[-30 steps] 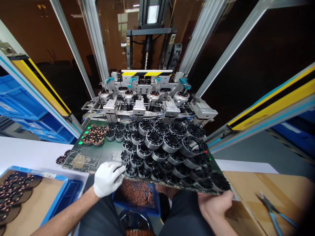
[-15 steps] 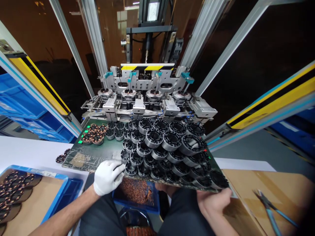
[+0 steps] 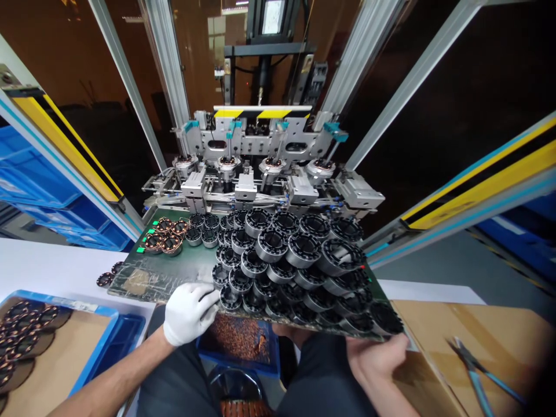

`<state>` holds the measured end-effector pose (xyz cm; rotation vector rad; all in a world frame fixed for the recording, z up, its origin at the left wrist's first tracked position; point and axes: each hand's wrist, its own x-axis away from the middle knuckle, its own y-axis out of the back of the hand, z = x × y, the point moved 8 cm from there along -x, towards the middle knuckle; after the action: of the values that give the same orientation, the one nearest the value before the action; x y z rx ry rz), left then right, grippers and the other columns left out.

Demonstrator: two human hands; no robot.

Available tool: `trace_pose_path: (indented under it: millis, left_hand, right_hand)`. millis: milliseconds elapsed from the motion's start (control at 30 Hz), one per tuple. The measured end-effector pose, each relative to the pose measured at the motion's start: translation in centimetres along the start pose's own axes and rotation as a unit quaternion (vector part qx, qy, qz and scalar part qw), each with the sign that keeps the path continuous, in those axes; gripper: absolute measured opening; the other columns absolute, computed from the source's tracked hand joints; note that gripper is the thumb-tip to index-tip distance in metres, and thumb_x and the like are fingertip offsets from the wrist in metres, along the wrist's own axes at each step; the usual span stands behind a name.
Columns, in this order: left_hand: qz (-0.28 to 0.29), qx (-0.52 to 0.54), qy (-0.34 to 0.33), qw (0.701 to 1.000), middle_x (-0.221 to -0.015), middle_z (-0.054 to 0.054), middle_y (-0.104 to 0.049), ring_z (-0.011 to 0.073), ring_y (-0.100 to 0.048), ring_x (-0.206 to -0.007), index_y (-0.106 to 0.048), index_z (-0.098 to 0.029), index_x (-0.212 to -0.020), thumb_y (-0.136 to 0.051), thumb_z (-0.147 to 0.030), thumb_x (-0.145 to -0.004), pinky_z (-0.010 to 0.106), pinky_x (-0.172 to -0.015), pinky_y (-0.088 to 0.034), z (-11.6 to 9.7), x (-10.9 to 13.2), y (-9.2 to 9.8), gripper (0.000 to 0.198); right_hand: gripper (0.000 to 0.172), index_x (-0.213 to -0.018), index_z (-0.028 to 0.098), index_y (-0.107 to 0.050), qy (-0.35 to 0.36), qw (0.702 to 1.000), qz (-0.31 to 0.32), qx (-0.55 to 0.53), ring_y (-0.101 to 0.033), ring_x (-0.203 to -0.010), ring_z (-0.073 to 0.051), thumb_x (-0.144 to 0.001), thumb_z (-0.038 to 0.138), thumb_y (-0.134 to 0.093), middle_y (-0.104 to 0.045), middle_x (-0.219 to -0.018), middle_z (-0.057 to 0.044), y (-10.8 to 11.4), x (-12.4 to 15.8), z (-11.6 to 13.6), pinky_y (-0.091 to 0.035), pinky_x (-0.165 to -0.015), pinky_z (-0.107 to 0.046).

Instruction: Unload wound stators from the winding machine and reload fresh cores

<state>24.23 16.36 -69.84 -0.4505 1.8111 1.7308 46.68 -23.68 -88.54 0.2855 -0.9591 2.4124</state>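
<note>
A green board [image 3: 182,271] lies in front of me, loaded with stacked motor stator cores [image 3: 271,245] of black plastic and grey metal. My left hand [image 3: 191,313], in a white glove, rests at the board's front edge beside the lowest front core. Its fingers are stretched out and slightly apart, with nothing seen in them. At the board's front right corner is my bare right hand [image 3: 377,358]; its fingers are hidden beneath the edge. Several copper-wound stators [image 3: 171,244] sit at the board's back left.
Behind the board stands a winding machine [image 3: 256,156] with several stators in its holders. A blue tray [image 3: 106,341] of wound stators is at left. Pliers [image 3: 473,370] lie on a cardboard box [image 3: 499,330] at right. A blue bin [image 3: 273,356] of copper scraps sits below.
The view has shifted very slightly. Both hands and the stacked stator cores keep their places.
</note>
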Motion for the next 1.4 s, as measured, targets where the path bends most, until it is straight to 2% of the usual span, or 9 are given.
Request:
trace_pose_path:
  millis: [200,367,500,700,900,1233,1400]
  left_hand:
    - [0.003,-0.001,-0.001,1.000,-0.113,0.008,-0.084,0.0268,-0.079,-0.099,-0.079,-0.023,-0.120,-0.052,-0.027,-0.116,0.040,-0.087,-0.058,0.0,0.1,0.0,0.027]
    - [-0.002,-0.004,-0.006,1.000,-0.113,0.007,-0.084,0.0272,-0.079,-0.099,-0.078,-0.023,-0.121,-0.051,-0.028,-0.117,0.041,-0.086,-0.058,0.0,0.2,-0.1,0.028]
    - [-0.003,-0.002,-0.009,1.000,-0.114,0.007,-0.084,0.0269,-0.079,-0.100,-0.077,-0.023,-0.122,-0.051,-0.028,-0.116,0.041,-0.086,-0.058,0.0,0.3,-0.2,0.027]
    - [-0.003,0.000,-0.004,1.000,-0.113,0.008,-0.084,0.0267,-0.079,-0.100,-0.077,-0.023,-0.123,-0.053,-0.027,-0.115,0.041,-0.086,-0.059,0.1,0.5,-0.3,0.026]
    - [0.002,-0.005,-0.006,1.000,-0.113,0.009,-0.084,0.0268,-0.079,-0.099,-0.079,-0.023,-0.123,-0.055,-0.027,-0.112,0.041,-0.086,-0.060,0.2,0.6,-0.6,0.026]
    - [-0.004,-0.025,-0.015,1.000,-0.112,0.009,-0.084,0.0268,-0.078,-0.093,-0.080,-0.023,-0.121,-0.054,-0.026,-0.112,0.040,-0.083,-0.058,0.1,0.6,-0.5,0.027]
    - [-0.020,-0.045,-0.038,0.998,-0.112,0.008,-0.085,0.0266,-0.078,-0.091,-0.077,-0.023,-0.124,-0.050,-0.029,-0.115,0.041,-0.079,-0.057,0.0,1.1,-0.9,0.030]
  right_hand:
    - [0.039,-0.101,0.027,-0.073,0.002,1.000,0.009,0.005,-0.084,-0.104,-0.034,-0.068,0.048,-0.064,-0.085,-0.100,-0.005,0.0,0.1,0.1,-0.074,-0.063,-0.044]
    - [0.046,-0.103,0.027,-0.076,-0.026,1.000,-0.015,-0.002,-0.084,-0.103,-0.034,-0.063,0.043,-0.063,-0.085,-0.103,-0.005,0.3,-0.1,-0.2,-0.074,-0.064,-0.044]
    - [0.047,-0.105,0.029,-0.079,0.005,0.999,-0.035,-0.004,-0.084,-0.105,-0.036,-0.063,0.044,-0.062,-0.086,-0.107,-0.006,0.0,0.2,0.4,-0.075,-0.066,-0.046]
    - [0.052,-0.106,0.032,-0.078,0.025,1.000,0.003,0.009,-0.083,-0.107,-0.039,-0.060,0.048,-0.064,-0.086,-0.113,-0.005,-0.8,0.2,0.6,-0.075,-0.067,-0.054]
    - [0.046,-0.099,0.033,-0.076,0.044,0.999,0.005,0.026,-0.082,-0.111,-0.041,-0.059,0.050,-0.063,-0.085,-0.106,-0.005,-0.4,-0.5,0.6,-0.075,-0.069,-0.057]
    - [0.038,-0.092,0.033,-0.065,0.062,0.996,0.047,0.037,-0.080,-0.113,-0.040,-0.058,0.050,-0.062,-0.081,-0.098,-0.007,-1.4,0.0,1.1,-0.074,-0.075,-0.056]
    - [0.040,-0.095,0.033,-0.065,0.049,0.998,0.031,0.032,-0.080,-0.112,-0.039,-0.060,0.052,-0.059,-0.081,-0.099,-0.007,-1.0,-0.4,0.6,-0.074,-0.070,-0.052]
